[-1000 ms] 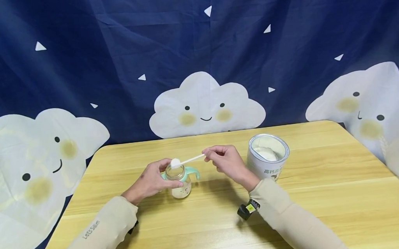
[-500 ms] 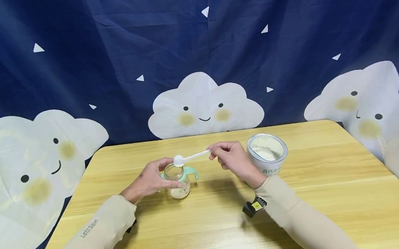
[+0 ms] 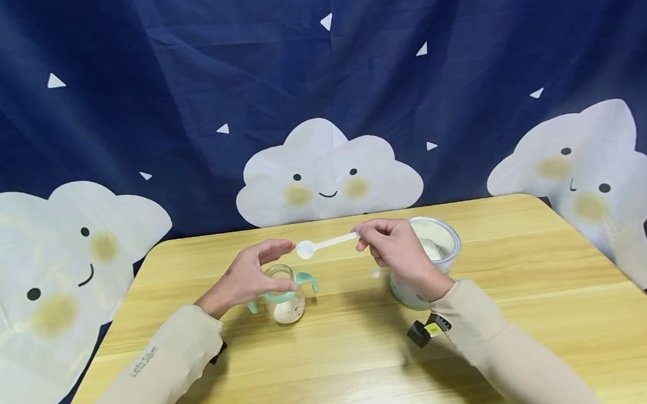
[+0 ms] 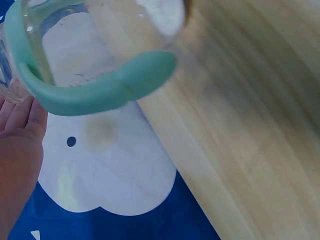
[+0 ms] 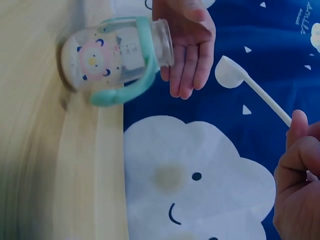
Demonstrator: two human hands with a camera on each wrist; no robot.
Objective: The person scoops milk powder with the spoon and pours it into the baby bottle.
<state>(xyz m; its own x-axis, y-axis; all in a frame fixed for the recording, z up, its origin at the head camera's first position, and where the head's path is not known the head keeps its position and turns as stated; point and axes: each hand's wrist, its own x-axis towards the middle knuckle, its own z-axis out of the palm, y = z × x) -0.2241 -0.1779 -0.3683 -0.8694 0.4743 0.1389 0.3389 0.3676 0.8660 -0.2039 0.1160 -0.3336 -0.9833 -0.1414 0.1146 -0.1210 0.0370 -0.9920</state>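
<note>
A clear baby bottle [image 3: 288, 311] with mint-green handles [image 4: 147, 72] and pale contents stands upright and uncapped on the table. My left hand [image 3: 244, 279] is beside its neck, thumb and fingers spread apart; in the right wrist view the left fingers [image 5: 190, 65] look straight and loose of the bottle. Between thumb and fingertips my right hand [image 3: 398, 250] pinches the handle end of a white measuring scoop [image 3: 306, 249]. The bowl of the scoop is above and right of the bottle mouth. Behind the right hand stands a tin [image 3: 411, 298] of white powder, partly hidden.
The wooden table [image 3: 336, 366] ends at a dark blue curtain [image 3: 266, 54] printed with white clouds. Between bottle and tin a small pale blur [image 3: 376, 274] shows, too faint to identify.
The scoop has moved right and slightly up from over the bottle mouth, the right hand with it toward the tin. My left fingers have lifted and loosened from the bottle.
</note>
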